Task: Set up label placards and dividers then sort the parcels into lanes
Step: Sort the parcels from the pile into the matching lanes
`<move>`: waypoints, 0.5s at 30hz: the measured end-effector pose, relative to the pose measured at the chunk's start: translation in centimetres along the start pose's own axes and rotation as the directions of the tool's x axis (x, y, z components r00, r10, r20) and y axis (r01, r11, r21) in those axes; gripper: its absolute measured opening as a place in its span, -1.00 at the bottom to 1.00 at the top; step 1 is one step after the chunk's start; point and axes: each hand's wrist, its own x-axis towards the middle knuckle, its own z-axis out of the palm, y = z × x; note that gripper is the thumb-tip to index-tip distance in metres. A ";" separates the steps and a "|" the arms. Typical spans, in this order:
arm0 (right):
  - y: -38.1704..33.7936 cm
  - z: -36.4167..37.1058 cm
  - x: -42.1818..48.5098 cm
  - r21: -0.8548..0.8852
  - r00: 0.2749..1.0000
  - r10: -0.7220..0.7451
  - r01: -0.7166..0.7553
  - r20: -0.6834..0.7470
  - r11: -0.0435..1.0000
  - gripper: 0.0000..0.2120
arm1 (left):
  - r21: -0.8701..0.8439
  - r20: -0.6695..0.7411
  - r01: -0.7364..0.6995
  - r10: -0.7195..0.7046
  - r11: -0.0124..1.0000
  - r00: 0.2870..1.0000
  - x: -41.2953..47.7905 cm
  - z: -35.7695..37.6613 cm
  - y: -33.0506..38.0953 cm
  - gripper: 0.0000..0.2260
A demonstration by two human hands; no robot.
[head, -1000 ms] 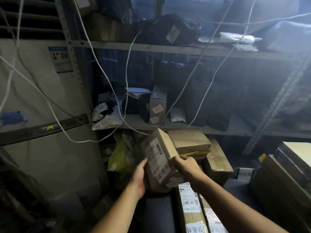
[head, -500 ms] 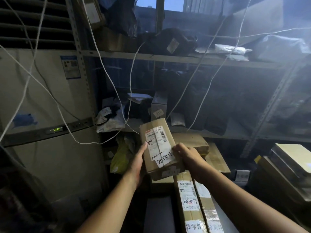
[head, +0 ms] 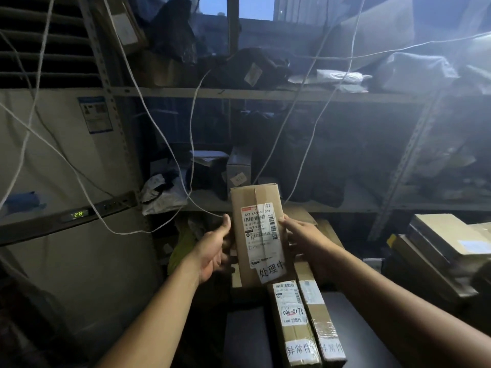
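I hold a brown cardboard parcel (head: 259, 232) upright in front of me, its shipping label facing me and a white handwritten placard taped at its lower end. My left hand (head: 214, 251) grips its left side and my right hand (head: 303, 239) grips its right side. Below it two long narrow boxes (head: 293, 322) lie side by side, each with a white handwritten placard at the near end. More brown parcels (head: 325, 229) lie behind my right hand, partly hidden.
A metal shelf rack (head: 265, 94) packed with dark bags and small boxes fills the back. White cables (head: 164, 134) hang across it. A standing air conditioner (head: 66, 181) showing 28 is at the left. Stacked flat boxes (head: 446, 243) sit at the right.
The parcel has been lifted and turned from tilted to upright, with its label now square to me. Both hands kept hold and rose with it.
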 end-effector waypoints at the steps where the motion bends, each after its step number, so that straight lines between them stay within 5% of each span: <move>1: -0.1 -0.6 -0.2 0.001 1.000 0.000 0.000 -0.014 1.000 -0.61 | 0.002 -0.003 -0.015 0.015 1.000 1.000 -0.1 0.4 0.5 -0.57; 7: -2.6 -6.3 -2.5 -0.022 0.987 -0.072 0.069 -0.141 0.997 -0.45 | -0.030 0.113 -0.072 0.075 0.997 0.991 0.4 3.7 4.4 -0.33; 15: -6.2 -19.2 -14.0 -0.045 0.932 -0.248 0.245 -0.265 0.969 -0.42 | -0.003 0.342 -0.321 0.303 0.947 0.890 -3.3 16.8 10.9 -0.41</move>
